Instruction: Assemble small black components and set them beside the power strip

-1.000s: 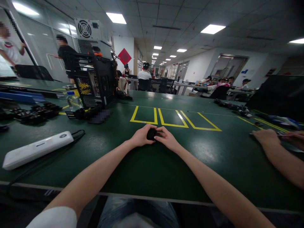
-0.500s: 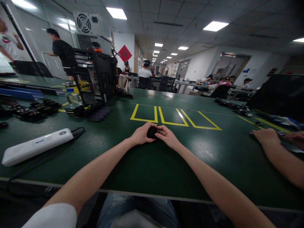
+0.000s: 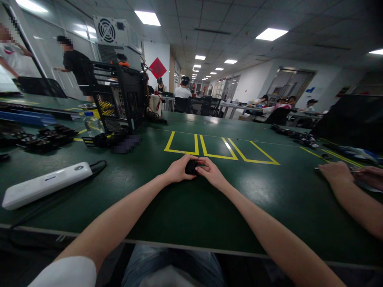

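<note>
A small black object [image 3: 190,167] with a rounded outline is held between my two hands, just above or on the green table [image 3: 179,211]; its exact kind is too dark to make out. My left hand [image 3: 179,169] wraps round its left side, thumb at the near edge and fingers over the far edge. On the other side, the thumb and fingertips of my right hand [image 3: 208,171] pinch its right edge. Yellow tape outlines [image 3: 181,152] lie on the tabletop just beyond both hands.
At left lies a white power-strip-like bar [image 3: 48,184] with a black cable. Behind it stand black parts [image 3: 48,137], a clear bottle [image 3: 93,125] and an open computer case [image 3: 119,95]. A co-worker's hand [image 3: 336,173] works at the right. Dark tools [image 3: 295,135] lie farther back.
My hands and the black object stay almost in the same place. The co-worker's hands at the right shift slightly.
</note>
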`<state>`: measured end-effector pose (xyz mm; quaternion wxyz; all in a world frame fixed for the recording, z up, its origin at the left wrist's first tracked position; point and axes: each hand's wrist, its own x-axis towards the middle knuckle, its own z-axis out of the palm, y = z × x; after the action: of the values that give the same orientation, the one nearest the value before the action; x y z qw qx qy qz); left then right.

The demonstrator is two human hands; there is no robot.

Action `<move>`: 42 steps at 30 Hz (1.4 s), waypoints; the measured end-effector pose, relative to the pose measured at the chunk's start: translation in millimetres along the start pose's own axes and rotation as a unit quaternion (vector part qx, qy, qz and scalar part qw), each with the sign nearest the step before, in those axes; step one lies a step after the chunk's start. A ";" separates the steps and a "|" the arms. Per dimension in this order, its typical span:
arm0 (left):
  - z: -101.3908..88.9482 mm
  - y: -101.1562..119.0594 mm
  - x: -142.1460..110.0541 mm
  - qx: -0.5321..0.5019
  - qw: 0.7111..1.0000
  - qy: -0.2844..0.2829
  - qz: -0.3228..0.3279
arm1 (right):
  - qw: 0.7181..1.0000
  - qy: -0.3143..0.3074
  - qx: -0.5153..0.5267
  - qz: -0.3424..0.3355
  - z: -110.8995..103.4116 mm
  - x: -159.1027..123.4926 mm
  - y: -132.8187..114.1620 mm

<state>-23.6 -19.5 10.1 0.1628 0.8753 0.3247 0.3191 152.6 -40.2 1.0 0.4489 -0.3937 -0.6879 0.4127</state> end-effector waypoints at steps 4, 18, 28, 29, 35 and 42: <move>-0.4 1.0 -0.4 -0.005 1.000 0.001 0.003 | 1.000 -0.023 -0.004 -0.007 -0.2 -1.8 -2.9; -2.3 3.0 0.5 -0.006 1.000 -0.008 -0.009 | 1.000 -0.006 -0.015 -0.005 -0.3 -0.3 -1.5; 0.9 -0.9 0.7 0.006 1.000 0.004 0.003 | 1.000 -0.010 0.018 -0.010 2.2 -2.6 1.1; 1.0 -0.9 0.8 0.006 1.000 0.005 0.003 | 1.000 -0.002 0.011 -0.013 2.1 -1.9 1.9; -0.1 -0.2 0.4 0.003 1.000 0.000 0.000 | 1.000 -0.001 -0.007 0.000 -1.0 -0.5 1.0; -0.2 -1.2 -0.1 0.003 1.000 0.000 -0.001 | 0.997 -0.032 0.066 -0.001 -0.3 -4.1 -1.3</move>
<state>-24.4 -18.6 9.6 0.1608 0.8757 0.3260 0.3178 153.9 -44.4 1.0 0.4520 -0.3490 -0.6740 0.4687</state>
